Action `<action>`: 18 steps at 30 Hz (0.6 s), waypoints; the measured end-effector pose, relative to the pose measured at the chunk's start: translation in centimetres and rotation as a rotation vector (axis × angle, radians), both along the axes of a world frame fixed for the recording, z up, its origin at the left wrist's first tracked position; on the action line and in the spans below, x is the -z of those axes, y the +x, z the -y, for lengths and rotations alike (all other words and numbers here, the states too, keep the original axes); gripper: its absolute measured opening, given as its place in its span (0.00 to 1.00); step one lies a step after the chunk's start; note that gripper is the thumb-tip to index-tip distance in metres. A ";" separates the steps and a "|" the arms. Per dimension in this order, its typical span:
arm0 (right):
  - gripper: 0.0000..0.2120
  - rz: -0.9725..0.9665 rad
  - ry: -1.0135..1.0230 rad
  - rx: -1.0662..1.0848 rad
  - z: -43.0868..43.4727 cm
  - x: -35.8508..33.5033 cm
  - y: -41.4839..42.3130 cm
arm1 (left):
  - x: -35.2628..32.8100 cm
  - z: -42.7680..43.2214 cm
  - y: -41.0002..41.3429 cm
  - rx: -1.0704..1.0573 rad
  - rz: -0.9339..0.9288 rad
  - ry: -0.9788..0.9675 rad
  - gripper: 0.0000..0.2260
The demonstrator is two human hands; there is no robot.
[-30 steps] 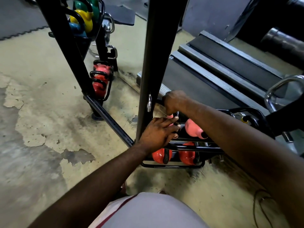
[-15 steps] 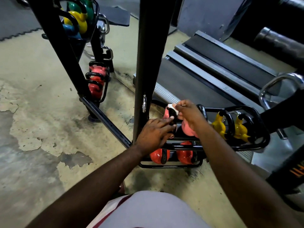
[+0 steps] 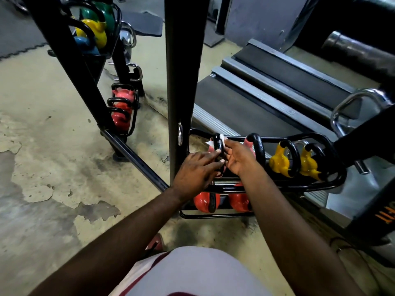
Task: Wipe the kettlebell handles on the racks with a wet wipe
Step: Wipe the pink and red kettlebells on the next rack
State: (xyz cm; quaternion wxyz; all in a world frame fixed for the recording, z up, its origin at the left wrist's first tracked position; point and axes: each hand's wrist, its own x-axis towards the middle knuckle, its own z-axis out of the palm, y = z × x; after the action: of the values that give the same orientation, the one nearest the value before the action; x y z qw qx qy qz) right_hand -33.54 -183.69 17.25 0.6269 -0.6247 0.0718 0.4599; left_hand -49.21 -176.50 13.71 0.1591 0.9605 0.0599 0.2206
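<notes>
A black kettlebell handle [image 3: 218, 144] stands up from a pink kettlebell on the low black rack [image 3: 316, 185]. A white wet wipe [image 3: 221, 137] is draped over the handle's top. My left hand [image 3: 197, 171] grips the handle's lower part, fingers curled around it. My right hand [image 3: 239, 158] presses the wipe against the handle from the right. A second pink kettlebell [image 3: 253, 146], two yellow ones [image 3: 280, 161] and two red ones [image 3: 206, 201] on the lower tier share the rack.
A black upright post [image 3: 183, 71] rises just left of my hands. A mirror behind it reflects the kettlebell rack [image 3: 123, 107]. A treadmill belt [image 3: 267, 97] lies behind the rack. A chrome handle [image 3: 350, 105] sticks out at the right. The concrete floor [image 3: 53, 146] is worn.
My right hand slid from the far left of the rack to the handle's right side, drawing the wipe along the handle. The left hand stayed on the handle. The camera drifted right.
</notes>
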 end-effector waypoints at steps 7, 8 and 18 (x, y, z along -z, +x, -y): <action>0.08 0.700 -0.041 -0.137 1.9 -1.1 -0.1 | 0.0 0.8 -0.1 -0.007 0.065 0.124 0.21; 0.07 0.862 -0.102 -0.224 0.8 -1.7 0.3 | 0.3 1.1 -0.3 -0.005 0.069 0.146 0.21; 0.15 1.858 -0.855 -1.319 -3.1 -5.8 -1.6 | 2.4 2.4 -1.2 -0.030 -0.016 0.241 0.28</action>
State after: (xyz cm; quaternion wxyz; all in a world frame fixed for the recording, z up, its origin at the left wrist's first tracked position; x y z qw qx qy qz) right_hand -35.15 -180.62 23.02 -0.1708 -0.7890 -0.5901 0.0073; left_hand -50.44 -178.92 11.29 0.0388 0.9733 0.0484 0.2209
